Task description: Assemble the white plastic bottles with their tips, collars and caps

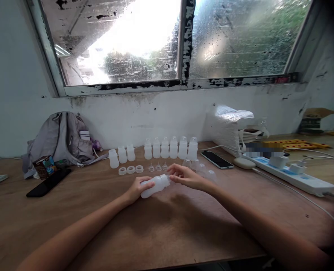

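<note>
My left hand [137, 189] is wrapped round a translucent white baby bottle [152, 187], which lies tilted with its neck to the right. At that neck, the thumb and fingers of my right hand [182, 177] pinch the clear nipple [167, 177], partly hidden by the fingertips. Just behind are several loose clear nipples [158, 166] and white collar rings [131, 170]. Open bottles [122, 154] without tops stand at the back left. A row of capped bottles [173, 148] stands beside them. Clear domed caps [202, 169] lie behind my right forearm, partly covered.
A grey backpack [56, 139] leans on the wall at left, with a small box [45, 166] and a black phone [49, 183] in front. Another phone [217, 159], a round white device [244, 163] and a power strip [291, 175] with cables lie at right.
</note>
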### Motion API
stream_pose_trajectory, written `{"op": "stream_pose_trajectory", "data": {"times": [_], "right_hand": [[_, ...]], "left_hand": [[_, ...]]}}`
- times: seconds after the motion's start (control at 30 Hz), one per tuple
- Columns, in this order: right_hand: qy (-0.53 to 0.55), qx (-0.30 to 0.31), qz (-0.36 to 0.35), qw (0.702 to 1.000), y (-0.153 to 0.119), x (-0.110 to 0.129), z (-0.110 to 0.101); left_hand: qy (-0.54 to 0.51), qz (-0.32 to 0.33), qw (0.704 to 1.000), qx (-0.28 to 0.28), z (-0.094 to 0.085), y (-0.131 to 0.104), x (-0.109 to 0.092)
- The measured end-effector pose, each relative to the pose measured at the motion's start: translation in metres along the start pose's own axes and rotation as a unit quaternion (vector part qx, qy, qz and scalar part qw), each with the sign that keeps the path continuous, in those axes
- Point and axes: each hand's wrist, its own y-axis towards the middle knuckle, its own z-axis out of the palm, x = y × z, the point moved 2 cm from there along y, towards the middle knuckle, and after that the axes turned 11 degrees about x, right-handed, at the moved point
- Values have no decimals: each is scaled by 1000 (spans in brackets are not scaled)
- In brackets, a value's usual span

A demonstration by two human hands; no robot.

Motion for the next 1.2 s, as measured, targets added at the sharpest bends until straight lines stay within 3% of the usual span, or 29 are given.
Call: {"op": "stream_pose_trajectory", "data": {"times": [0.13,0.27,0.4,0.53,0.67,0.93,1.2], "right_hand": [[9,40,-28,999,-1,5,6],[52,8,24,998,0,1,19],[128,2,70,989,2,-3,26],[101,-16,50,993,4,0,26],[151,-28,28,988,6,-2,30],[175,-37,43,983,5,-9,35],[202,-104,68,972,6,-1,45]], "left_hand": [[22,-6,1000,9,0,1,2],[126,24,992,-11,2,-2,1],[268,82,958,-52,6,-7,-6],[250,78,964,-44,7,-9,-8],[232,68,970,-30,5,-7,-6],[264,49,963,-7,5,-4,-4],[374,85,923,-46,11,-11,-2]]}}
